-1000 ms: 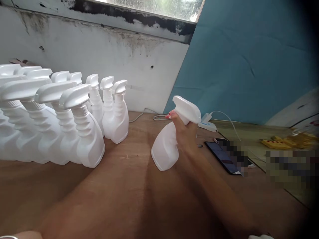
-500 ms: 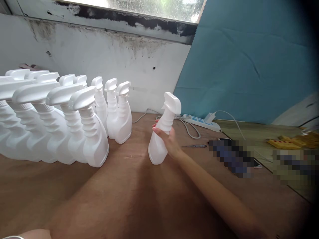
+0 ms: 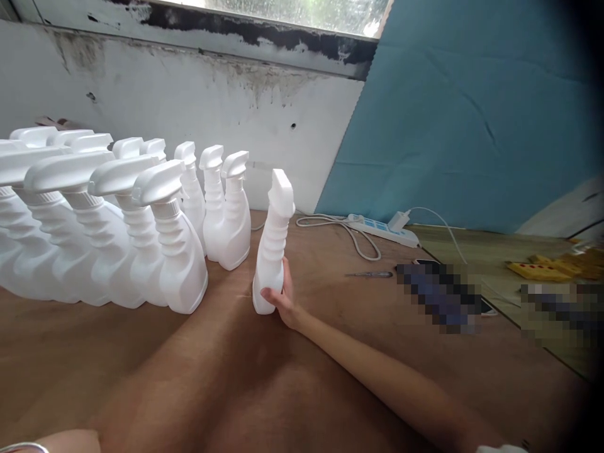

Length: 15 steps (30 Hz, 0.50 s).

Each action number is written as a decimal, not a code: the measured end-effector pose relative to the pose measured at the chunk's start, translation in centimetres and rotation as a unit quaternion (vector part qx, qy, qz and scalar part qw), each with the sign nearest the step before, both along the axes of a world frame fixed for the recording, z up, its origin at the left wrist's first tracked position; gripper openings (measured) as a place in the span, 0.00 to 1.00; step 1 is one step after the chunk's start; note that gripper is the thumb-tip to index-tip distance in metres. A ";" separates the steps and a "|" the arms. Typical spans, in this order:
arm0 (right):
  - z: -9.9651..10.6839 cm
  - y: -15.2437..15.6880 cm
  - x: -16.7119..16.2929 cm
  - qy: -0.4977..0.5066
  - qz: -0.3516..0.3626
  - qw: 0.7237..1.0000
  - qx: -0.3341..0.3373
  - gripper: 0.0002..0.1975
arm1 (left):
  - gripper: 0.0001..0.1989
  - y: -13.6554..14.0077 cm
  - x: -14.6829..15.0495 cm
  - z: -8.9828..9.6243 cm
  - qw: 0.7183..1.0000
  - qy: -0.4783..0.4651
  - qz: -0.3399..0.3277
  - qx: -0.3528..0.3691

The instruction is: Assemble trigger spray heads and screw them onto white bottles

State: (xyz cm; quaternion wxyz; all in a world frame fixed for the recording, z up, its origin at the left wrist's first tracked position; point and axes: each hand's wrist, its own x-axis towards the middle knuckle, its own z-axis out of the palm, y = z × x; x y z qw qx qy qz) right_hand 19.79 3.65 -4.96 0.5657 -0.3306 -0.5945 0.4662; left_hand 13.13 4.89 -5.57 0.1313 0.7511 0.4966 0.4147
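My right hand [image 3: 283,299] is closed around the lower body of a white spray bottle [image 3: 272,245], thumb on the near side and fingers partly hidden behind. The bottle stands nearly upright at the table's middle, leaning slightly right, its trigger head turned toward the far side. At the bottom left corner shows a bit of my left hand or wrist [image 3: 70,441] with a bracelet; its fingers are out of sight. To the left, several similar white spray bottles [image 3: 182,264] stand in close rows, with a few more [image 3: 236,217] behind them near the wall.
A white power strip [image 3: 384,230] with a plugged-in charger and a coiled grey cable [image 3: 363,248] lie by the wall. A thin screwdriver-like tool [image 3: 370,274] rests on the brown table [image 3: 226,377]. Right of it is a blurred-out phone [image 3: 438,296]; yellow items [image 3: 542,270] lie farther right.
The held spray bottle has moved left, closer to the rows, and turned more upright. My right hand has shifted from its middle down to its lower body.
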 end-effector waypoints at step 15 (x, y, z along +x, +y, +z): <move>0.9 -0.9 0.1 -0.136 0.122 0.983 -0.020 0.60 | 0.54 -1.2 2.0 -0.8 0.954 -0.296 0.030 -0.025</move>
